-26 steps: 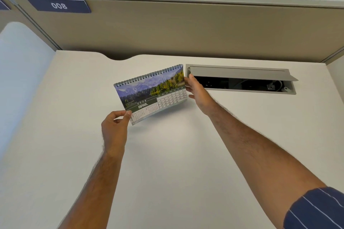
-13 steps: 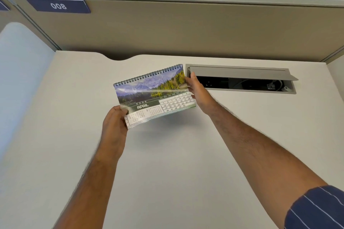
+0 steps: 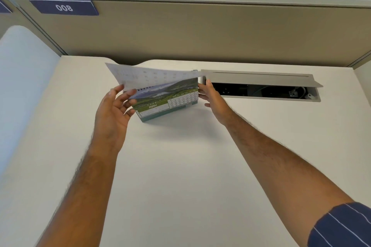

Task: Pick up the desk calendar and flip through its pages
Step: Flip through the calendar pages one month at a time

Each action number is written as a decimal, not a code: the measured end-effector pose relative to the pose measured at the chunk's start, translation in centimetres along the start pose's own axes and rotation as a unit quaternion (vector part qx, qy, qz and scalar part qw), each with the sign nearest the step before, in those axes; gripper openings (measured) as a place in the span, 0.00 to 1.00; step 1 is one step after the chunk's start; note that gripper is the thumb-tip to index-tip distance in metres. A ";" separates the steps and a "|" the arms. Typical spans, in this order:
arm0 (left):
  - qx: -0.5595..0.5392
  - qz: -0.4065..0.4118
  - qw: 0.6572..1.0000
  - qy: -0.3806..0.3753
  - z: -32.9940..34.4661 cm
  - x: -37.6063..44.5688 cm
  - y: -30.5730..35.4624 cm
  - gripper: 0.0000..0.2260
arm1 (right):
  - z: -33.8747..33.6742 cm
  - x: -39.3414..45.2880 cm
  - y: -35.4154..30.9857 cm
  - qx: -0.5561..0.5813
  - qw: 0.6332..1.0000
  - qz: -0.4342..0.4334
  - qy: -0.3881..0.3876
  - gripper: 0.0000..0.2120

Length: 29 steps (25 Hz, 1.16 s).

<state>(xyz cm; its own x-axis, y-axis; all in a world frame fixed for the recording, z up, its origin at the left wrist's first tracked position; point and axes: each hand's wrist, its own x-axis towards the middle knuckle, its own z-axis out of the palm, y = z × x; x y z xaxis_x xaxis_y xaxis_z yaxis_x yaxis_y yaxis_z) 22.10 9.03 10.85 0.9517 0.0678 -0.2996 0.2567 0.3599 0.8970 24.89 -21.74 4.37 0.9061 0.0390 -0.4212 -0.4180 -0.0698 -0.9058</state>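
Note:
The spiral-bound desk calendar (image 3: 170, 98) is held above the white desk (image 3: 180, 166), near its far middle. Its front page shows a green hill photo and the word MAY. One white page (image 3: 144, 78) is lifted up over the spiral, blurred, its back side facing me. My left hand (image 3: 114, 114) is at the calendar's left end, fingers spread and touching the raised page's lower edge. My right hand (image 3: 210, 100) grips the calendar's right edge between thumb and fingers.
An open grey cable hatch (image 3: 261, 80) is set into the desk just right of the calendar. A beige partition (image 3: 200, 32) with a 008 label (image 3: 64, 7) closes the far side. A white side panel (image 3: 24, 86) stands at the left.
The APRIL page has been lifted up and over the spiral by my left hand, and the MAY page now shows. My right hand has kept its hold on the right edge.

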 end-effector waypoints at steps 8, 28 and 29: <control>0.024 -0.006 0.999 0.020 -0.8 1.6 0.1 0.19 | 0.4 0.0 0.0 0.001 1.000 0.007 0.010 0.32; 0.197 -0.088 0.972 0.096 0.1 -1.4 -6.6 0.23 | 1.0 -0.2 -0.2 -0.013 1.000 -0.001 0.018 0.25; 0.206 -0.089 0.968 0.113 0.3 -1.5 -6.6 0.21 | 1.0 -0.2 -0.2 -0.012 1.000 0.000 0.019 0.25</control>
<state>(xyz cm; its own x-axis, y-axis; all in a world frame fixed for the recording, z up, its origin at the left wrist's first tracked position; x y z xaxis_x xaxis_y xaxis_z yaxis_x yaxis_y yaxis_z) 19.01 6.30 5.45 0.8371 0.2567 -0.4831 0.5032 -0.0147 0.8640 24.74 -20.78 4.53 0.9085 0.0004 -0.4178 -0.4159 -0.0942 -0.9045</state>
